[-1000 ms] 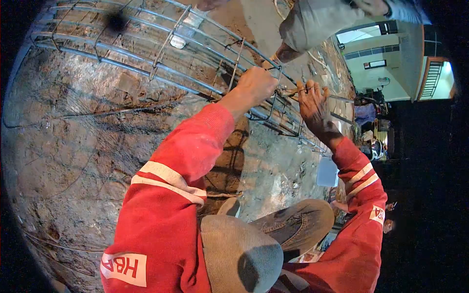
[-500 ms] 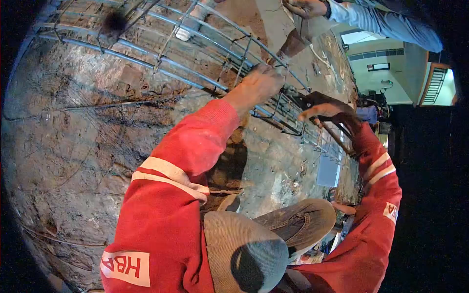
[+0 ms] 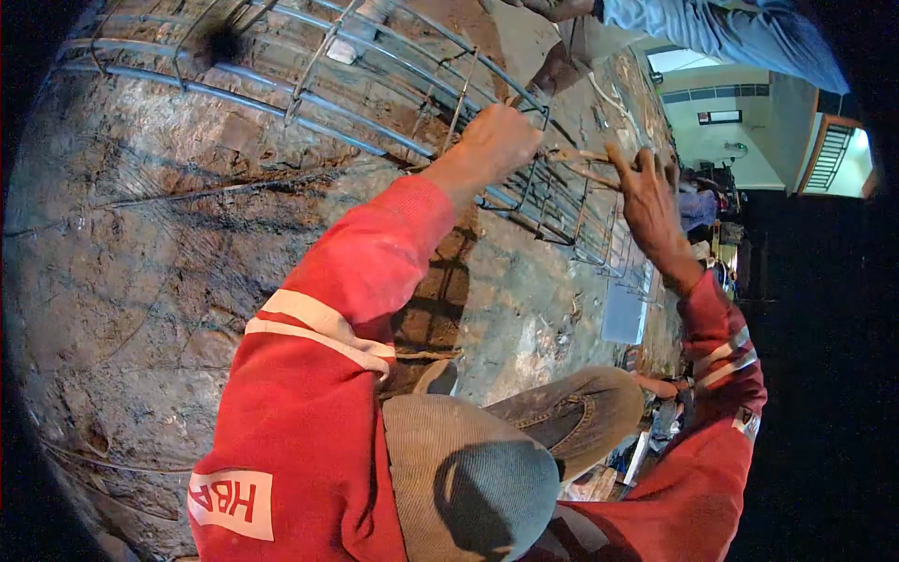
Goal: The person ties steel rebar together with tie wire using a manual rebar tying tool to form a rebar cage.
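A long rebar cage of steel bars and square stirrups runs from the upper left toward the right. My left hand is closed on the cage beside a stirrup, with its fingertips hidden. To its right, my right hand has its fingers partly spread around the handles of pincers. The handles stand apart and the jaw end points at the cage near my left hand; whether the jaws touch wire is too small to tell.
Another person's blue sleeve reaches in at the top, near the cage. Rough, stained ground lies below. A pale rectangular panel sits on the right. My bent knee is in front, and a lit building stands beyond.
My right hand has turned over and its fingers have spread, and the pincers now point left with handles apart. My left hand has closed more tightly. The other person's hand has moved up.
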A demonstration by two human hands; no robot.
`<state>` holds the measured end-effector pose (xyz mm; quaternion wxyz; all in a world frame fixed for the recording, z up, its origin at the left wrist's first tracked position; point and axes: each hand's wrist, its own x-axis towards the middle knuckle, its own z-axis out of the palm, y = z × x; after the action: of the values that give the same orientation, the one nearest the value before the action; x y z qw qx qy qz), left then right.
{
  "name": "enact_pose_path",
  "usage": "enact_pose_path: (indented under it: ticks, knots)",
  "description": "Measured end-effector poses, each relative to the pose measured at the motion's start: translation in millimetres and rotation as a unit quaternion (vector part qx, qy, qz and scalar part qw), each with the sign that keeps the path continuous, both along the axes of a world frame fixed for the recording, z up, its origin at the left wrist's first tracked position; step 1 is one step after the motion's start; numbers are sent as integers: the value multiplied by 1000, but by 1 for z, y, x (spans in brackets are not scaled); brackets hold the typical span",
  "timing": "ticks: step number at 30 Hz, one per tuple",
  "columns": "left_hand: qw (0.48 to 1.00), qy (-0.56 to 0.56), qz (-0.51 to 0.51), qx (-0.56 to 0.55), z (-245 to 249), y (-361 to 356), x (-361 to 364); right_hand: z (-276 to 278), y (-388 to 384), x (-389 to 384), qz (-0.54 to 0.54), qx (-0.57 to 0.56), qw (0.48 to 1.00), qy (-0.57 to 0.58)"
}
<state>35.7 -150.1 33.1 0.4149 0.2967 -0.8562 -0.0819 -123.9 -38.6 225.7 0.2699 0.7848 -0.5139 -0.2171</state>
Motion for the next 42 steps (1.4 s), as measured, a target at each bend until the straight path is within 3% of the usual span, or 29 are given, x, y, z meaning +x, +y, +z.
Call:
enact_pose_path:
  ticks: [3,9,11,12,14,15,16,19,21,22,23,27,30,32,33,34,36,37,38,40,42]
  knots:
    - [1000,12,-6,7,-1,-1,0,6,-14,7,-31,5,999,31]
    - [1000,-20,-1,19,4,1,2,9,-36,-4,20,-12,997,68]
    - [1000,-8,0,19,5,2,3,11,-45,-16,-37,112,988,-97]
    - [1000,-7,-1,19,4,1,2,16,-47,-21,-38,113,988,-96]
    - [1000,-5,2,31,2,1,0,27,-49,-30,63,161,980,99]
    - [999,-4,2,32,2,0,-1,30,-45,-30,47,160,977,129]
    - [999,-1,0,42,1,0,-2,25,-45,-36,48,162,977,131]
    - [996,19,0,85,-1,-2,-6,6,-44,-47,-103,122,986,-38]
    - [993,34,-4,116,-3,-2,-7,13,-41,-43,39,89,990,105]
    - [997,25,-5,68,-3,-2,-5,19,-39,-34,109,70,976,176]
    - [1000,15,-5,20,-2,-1,-3,20,-41,-24,105,71,974,189]
    - [999,11,-1,51,1,0,-1,24,-44,-18,56,104,977,180]
    - [998,-9,-15,61,4,2,2,30,-42,-24,79,172,973,131]
    - [982,81,-54,163,3,8,6,30,-31,4,-76,204,974,60]
    - [982,80,-52,165,2,7,6,35,-35,25,-128,244,957,90]
    - [973,81,-70,204,3,4,5,36,-34,18,-125,244,957,90]
    - [962,82,-87,245,5,6,10,36,-24,-16,-5,289,953,-87]
    - [949,99,-109,280,11,11,21,13,-22,-17,124,248,950,-147]
    - [933,117,-131,314,15,14,26,6,-15,-16,-62,285,928,-233]
    - [948,129,-103,271,0,13,8,-25,23,-1,-179,185,940,-225]
    - [962,134,-79,226,-1,8,0,-39,43,29,-301,148,897,-288]
